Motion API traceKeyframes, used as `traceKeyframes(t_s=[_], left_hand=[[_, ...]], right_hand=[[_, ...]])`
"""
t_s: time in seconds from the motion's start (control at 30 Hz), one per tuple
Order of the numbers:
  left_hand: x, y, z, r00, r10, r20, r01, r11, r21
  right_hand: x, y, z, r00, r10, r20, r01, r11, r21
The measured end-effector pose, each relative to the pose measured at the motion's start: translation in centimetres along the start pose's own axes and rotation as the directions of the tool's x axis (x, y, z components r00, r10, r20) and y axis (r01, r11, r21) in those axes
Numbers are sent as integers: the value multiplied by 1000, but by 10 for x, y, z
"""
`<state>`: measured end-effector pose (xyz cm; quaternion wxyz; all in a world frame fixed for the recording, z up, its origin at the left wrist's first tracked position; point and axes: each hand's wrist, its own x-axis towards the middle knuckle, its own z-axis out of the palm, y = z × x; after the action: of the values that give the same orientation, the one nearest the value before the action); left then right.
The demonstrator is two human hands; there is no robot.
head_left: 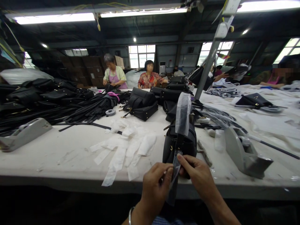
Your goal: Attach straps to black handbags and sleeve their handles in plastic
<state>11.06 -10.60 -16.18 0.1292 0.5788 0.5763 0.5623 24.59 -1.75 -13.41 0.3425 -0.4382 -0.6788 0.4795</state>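
Observation:
A black strap (179,143) runs upright in front of a black bag (191,137) near the table's front edge. White wrapping (183,114) covers the strap's upper part, and a clear plastic film (177,161) lies around its lower part. My left hand (157,181) pinches the film's edge from the left, fingers closed. On the right, my right hand (195,172) grips the strap and film, thumb on the front. The strap's lower end hangs below my hands, past the table edge.
White wrapping strips (119,156) lie left of the bag. Grey tape dispensers stand at the right (245,153) and far left (30,132). Behind are black bags (142,104), a pile of black straps (91,107) and a metal post (207,68). Several people sit across the table.

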Motion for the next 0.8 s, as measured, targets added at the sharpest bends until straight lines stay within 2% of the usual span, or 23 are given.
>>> traceKeyframes(t_s=[0.07,0.13,0.23,0.3,0.37,0.43,0.47,0.53,0.63,0.7,0.77,0.8], left_hand=[[6,2,-3,967,-253,-3,248,950,-188],[11,6,0,908,-395,140,418,831,-366],[8,13,13,797,-453,399,604,592,-534],[-2,15,21,743,-488,457,666,473,-577],[-17,13,27,727,-500,471,683,452,-574],[-34,9,27,745,-500,442,666,511,-544],[-41,6,26,764,-510,394,642,548,-537],[-51,2,20,803,-546,237,578,618,-533],[-57,-1,10,830,-557,12,498,732,-464],[-58,-2,4,901,-427,-81,388,874,-292],[-61,-2,-1,984,-145,-102,143,989,-33],[-63,-2,-3,998,20,-54,-16,996,86]], right_hand=[[1,3,-1,1000,4,13,-4,999,38],[2,5,-2,1000,-10,1,10,999,48],[4,8,-1,1000,-20,-4,20,997,73],[6,10,-2,1000,-25,-12,26,995,92],[6,11,-2,999,-27,-38,31,994,104],[6,11,-2,998,-22,-59,28,993,116],[6,11,-2,998,-20,-66,28,992,122],[5,9,-1,997,-24,-80,34,991,126],[4,8,1,994,-40,-100,49,994,97],[3,8,3,992,-52,-119,58,997,54],[3,8,4,989,-54,-135,57,998,24],[3,8,5,989,-51,-138,54,998,19]])
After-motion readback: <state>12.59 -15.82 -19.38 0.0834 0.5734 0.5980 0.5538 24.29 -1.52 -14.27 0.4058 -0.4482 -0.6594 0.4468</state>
